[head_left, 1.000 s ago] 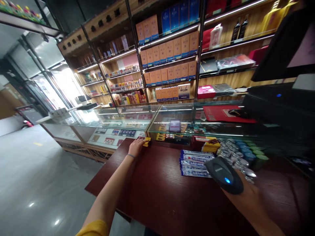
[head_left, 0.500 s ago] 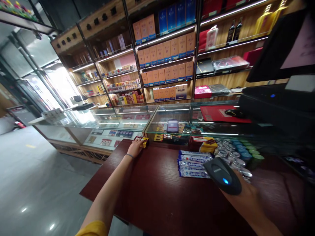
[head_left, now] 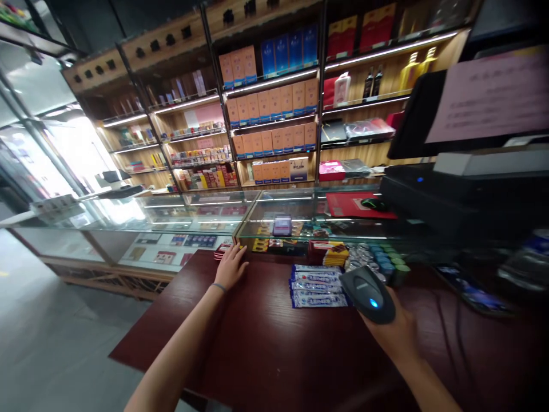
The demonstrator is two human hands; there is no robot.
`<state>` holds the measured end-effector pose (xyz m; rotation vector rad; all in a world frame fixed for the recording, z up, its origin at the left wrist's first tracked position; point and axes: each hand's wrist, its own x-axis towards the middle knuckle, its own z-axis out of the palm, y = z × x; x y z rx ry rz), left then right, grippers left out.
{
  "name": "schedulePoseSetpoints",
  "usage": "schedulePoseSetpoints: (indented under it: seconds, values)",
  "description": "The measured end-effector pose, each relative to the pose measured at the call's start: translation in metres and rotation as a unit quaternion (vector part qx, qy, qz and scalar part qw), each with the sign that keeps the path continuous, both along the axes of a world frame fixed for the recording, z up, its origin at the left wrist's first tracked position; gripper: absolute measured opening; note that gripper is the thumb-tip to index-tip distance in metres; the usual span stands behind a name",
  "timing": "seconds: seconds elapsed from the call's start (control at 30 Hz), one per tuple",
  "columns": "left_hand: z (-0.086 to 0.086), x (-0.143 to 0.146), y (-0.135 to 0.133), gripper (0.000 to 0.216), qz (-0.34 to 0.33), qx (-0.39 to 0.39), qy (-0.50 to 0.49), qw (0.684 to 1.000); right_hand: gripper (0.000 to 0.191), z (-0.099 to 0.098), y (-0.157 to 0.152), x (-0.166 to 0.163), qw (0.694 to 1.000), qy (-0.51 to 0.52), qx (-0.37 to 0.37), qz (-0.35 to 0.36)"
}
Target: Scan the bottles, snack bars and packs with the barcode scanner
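One scanner [head_left: 366, 294] is held above the table [head_left: 257, 349], its handle clasped by the right hand [head_left: 398, 329], whose grip is closed around it; a single blue light is shown on its top. The right end of a pile of blue-and-white packets [head_left: 317, 290] is partly covered by it in this view; about five overlapping rows can be counted, but the full number cannot be told. At the table's far left edge, a small stack of red packets [head_left: 220, 252] is reached over by the left hand [head_left: 229, 270]; its grip is spread, with the thumb apart, and contact beneath is hidden.

Behind the scanner, silver containers [head_left: 355, 255] are clustered, partly blocked and too crowded to be counted; beside them several blue containers [head_left: 381, 262] and about four green containers [head_left: 398, 264] are lined up. One phone [head_left: 469, 292] is laid to the right. The far edge is bordered by a glass case [head_left: 295, 197], on which one red mat [head_left: 345, 206] and one mouse [head_left: 373, 204] are placed. The right background is obstructed by one monitor [head_left: 398, 129].
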<state>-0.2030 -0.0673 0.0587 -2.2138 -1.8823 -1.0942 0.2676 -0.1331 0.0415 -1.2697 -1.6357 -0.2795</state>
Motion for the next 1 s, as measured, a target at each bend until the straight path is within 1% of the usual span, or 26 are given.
schedulePoseSetpoints:
  seconds: [0.07, 0.13, 0.23, 0.33, 0.43, 0.5, 0.53, 0.67, 0.7, 0.73, 0.77, 0.83, 0.87, 0.9, 0.93, 1.0]
  values:
    - [0.007, 0.027, 0.0, 0.05, -0.027, 0.02, -0.028, 0.999, 0.041, 0.004, 0.0, 0.003, 0.999, 0.028, -0.007, -0.014]
    - [0.014, 0.059, 0.002, 0.048, -0.069, 0.035, -0.071, 0.994, 0.039, 0.008, 0.001, 0.007, 0.998, 0.053, -0.016, -0.032]
    - [0.023, 0.112, 0.006, 0.048, -0.139, 0.053, -0.148, 0.978, 0.04, 0.014, 0.002, 0.012, 0.996, 0.071, -0.027, -0.048]
    - [0.03, 0.164, 0.011, 0.047, -0.205, 0.052, -0.236, 0.948, 0.04, 0.018, 0.004, 0.017, 0.993, 0.094, -0.039, -0.061]
    - [0.035, 0.211, 0.018, 0.04, -0.255, 0.039, -0.347, 0.902, 0.037, 0.02, 0.006, 0.022, 0.991, 0.106, -0.041, -0.068]
    - [0.037, 0.237, 0.023, 0.037, -0.275, 0.027, -0.394, 0.876, 0.037, 0.021, 0.007, 0.027, 0.991, 0.105, -0.041, -0.075]
    - [0.037, 0.248, 0.026, 0.038, -0.282, 0.019, -0.405, 0.869, 0.037, 0.021, 0.008, 0.029, 0.99, 0.107, -0.04, -0.082]
    - [0.037, 0.283, 0.036, 0.041, -0.288, -0.004, -0.438, 0.852, 0.039, 0.018, 0.01, 0.033, 0.987, 0.121, -0.039, -0.097]
    - [0.036, 0.289, 0.039, 0.042, -0.283, -0.003, -0.435, 0.855, 0.041, 0.017, 0.01, 0.032, 0.987, 0.122, -0.039, -0.095]
    - [0.034, 0.294, 0.041, 0.042, -0.275, 0.0, -0.412, 0.869, 0.043, 0.017, 0.011, 0.032, 0.987, 0.124, -0.04, -0.094]
    - [0.033, 0.298, 0.043, 0.043, -0.263, 0.002, -0.363, 0.894, 0.044, 0.016, 0.011, 0.031, 0.987, 0.125, -0.042, -0.094]
    - [0.029, 0.301, 0.047, 0.047, -0.226, -0.004, -0.191, 0.955, 0.045, 0.016, 0.012, 0.029, 0.985, 0.13, -0.042, -0.108]
    - [0.027, 0.302, 0.049, 0.05, -0.203, -0.01, -0.088, 0.975, 0.046, 0.016, 0.012, 0.028, 0.984, 0.133, -0.045, -0.113]
    - [0.025, 0.302, 0.05, 0.052, -0.181, -0.016, 0.008, 0.983, 0.046, 0.016, 0.013, 0.027, 0.982, 0.138, -0.046, -0.116]
    - [0.024, 0.302, 0.052, 0.053, -0.161, -0.018, 0.088, 0.983, 0.047, 0.016, 0.013, 0.026, 0.982, 0.144, -0.047, -0.117]
    - [0.023, 0.301, 0.054, 0.053, -0.136, -0.008, 0.191, 0.972, 0.048, 0.017, 0.013, 0.024, 0.98, 0.157, -0.046, -0.113]
